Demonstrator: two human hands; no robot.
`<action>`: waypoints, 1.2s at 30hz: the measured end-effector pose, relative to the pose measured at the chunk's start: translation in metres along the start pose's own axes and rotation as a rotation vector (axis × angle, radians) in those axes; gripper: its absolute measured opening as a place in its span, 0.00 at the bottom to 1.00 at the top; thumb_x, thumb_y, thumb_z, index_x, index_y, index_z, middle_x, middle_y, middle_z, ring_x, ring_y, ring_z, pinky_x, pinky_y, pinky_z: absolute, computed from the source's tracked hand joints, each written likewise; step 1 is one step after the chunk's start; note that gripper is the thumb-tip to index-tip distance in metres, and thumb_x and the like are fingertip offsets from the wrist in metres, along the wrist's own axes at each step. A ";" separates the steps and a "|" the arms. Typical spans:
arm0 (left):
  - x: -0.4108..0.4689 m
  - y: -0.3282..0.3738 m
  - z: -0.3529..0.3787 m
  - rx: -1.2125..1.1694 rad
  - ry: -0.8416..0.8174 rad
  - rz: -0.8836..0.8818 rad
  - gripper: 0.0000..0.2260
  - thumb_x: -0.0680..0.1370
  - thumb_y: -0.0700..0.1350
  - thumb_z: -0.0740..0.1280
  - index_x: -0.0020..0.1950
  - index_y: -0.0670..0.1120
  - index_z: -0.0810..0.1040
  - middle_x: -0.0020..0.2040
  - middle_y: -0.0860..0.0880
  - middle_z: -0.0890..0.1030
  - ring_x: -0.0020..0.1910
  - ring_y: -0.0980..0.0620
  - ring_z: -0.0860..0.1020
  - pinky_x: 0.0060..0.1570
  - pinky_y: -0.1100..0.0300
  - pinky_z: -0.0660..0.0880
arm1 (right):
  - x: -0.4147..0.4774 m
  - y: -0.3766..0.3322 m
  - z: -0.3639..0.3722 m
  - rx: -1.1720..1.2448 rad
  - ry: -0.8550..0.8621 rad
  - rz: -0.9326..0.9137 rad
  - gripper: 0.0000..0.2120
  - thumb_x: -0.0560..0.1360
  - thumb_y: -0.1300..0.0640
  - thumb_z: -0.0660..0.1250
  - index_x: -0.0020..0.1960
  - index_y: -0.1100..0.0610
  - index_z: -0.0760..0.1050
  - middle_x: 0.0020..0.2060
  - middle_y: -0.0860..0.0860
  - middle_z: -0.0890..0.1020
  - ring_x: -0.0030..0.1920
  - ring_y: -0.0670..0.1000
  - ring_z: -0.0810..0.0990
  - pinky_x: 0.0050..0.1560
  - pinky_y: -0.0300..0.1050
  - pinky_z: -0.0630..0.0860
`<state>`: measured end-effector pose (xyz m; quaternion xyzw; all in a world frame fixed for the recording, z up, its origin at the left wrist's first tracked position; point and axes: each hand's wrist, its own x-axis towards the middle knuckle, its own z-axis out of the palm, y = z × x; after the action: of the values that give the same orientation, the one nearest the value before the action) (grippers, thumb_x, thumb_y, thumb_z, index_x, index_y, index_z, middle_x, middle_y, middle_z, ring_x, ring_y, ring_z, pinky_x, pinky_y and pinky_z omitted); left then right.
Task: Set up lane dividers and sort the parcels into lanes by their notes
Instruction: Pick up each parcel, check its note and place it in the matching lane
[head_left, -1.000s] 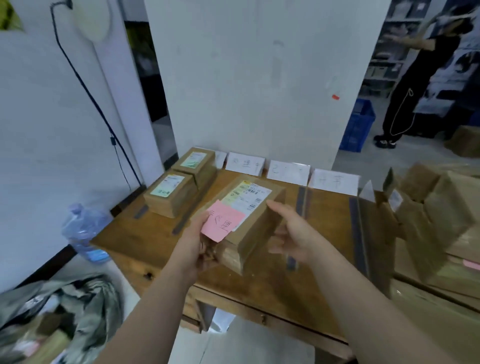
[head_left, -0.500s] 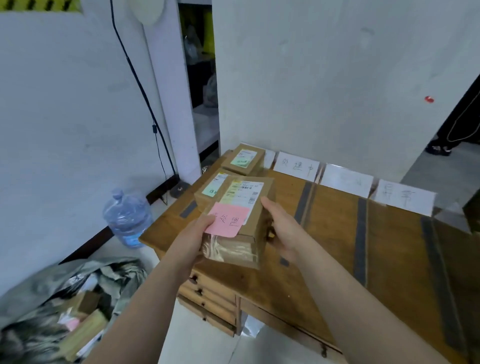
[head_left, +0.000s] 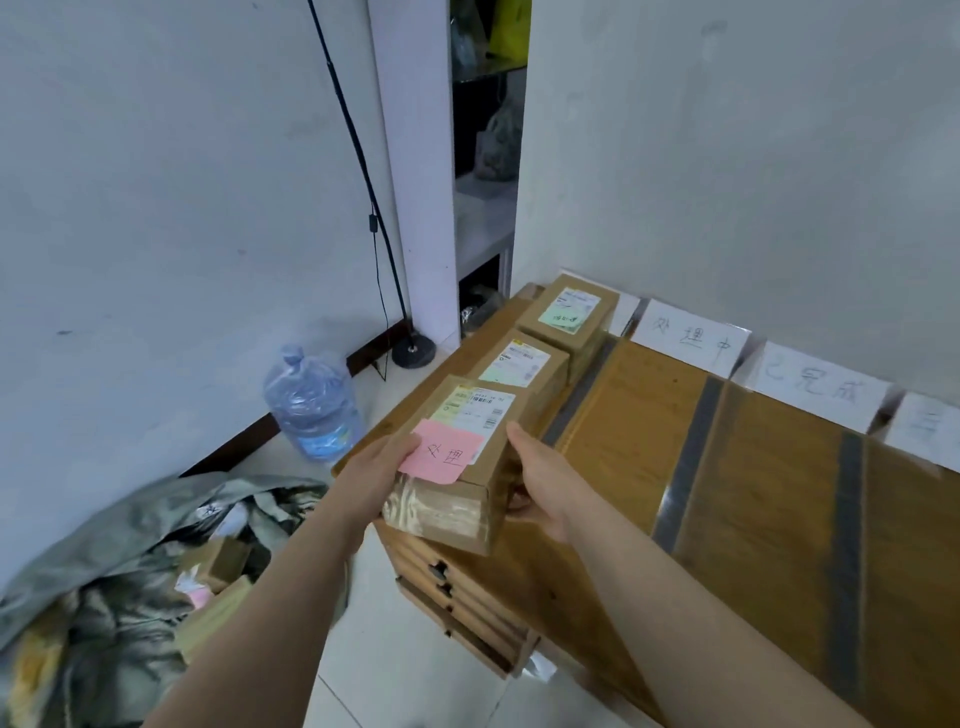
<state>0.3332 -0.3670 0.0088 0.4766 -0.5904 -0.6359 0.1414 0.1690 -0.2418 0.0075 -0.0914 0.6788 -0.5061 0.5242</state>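
Two hands are clamped on one parcel (head_left: 441, 514), the left hand (head_left: 376, 475) gripping its left side and the right hand (head_left: 540, 486) its right, at the near left corner of the tabletop (head_left: 769, 519), just in front of two green-noted parcels (head_left: 519, 364). Sorting is judged to be the step in hand; as the pink note (head_left: 439, 452) appears to match the lane card (head_left: 688, 338) of the second lane, a carry rightward across the tape divider (head_left: 576, 395) and a set-down there are called for.

Held parcel (head_left: 485, 480) now behind green-noted parcel (head_left: 519, 364)
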 end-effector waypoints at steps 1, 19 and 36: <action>0.008 -0.003 -0.004 0.014 -0.012 -0.011 0.17 0.70 0.61 0.65 0.52 0.52 0.81 0.42 0.53 0.86 0.40 0.53 0.83 0.40 0.57 0.74 | 0.007 0.002 0.004 -0.003 0.011 0.017 0.24 0.79 0.38 0.55 0.68 0.49 0.69 0.61 0.51 0.78 0.59 0.56 0.77 0.61 0.59 0.74; 0.126 -0.039 -0.040 0.252 -0.547 -0.113 0.13 0.81 0.43 0.64 0.60 0.61 0.71 0.55 0.51 0.83 0.52 0.48 0.83 0.43 0.55 0.81 | 0.069 0.049 0.071 0.213 0.415 0.089 0.16 0.82 0.53 0.57 0.69 0.47 0.71 0.54 0.47 0.82 0.47 0.47 0.80 0.42 0.43 0.76; 0.095 0.026 -0.012 0.761 -0.305 0.615 0.09 0.82 0.51 0.60 0.58 0.52 0.76 0.50 0.56 0.81 0.44 0.55 0.81 0.36 0.65 0.76 | 0.016 0.017 0.049 -0.403 0.720 -0.224 0.21 0.80 0.49 0.60 0.72 0.52 0.67 0.62 0.43 0.77 0.66 0.49 0.72 0.58 0.36 0.68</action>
<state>0.2844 -0.4520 -0.0082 0.2005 -0.9069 -0.3670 0.0506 0.2084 -0.2730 -0.0128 -0.0827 0.8897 -0.4167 0.1670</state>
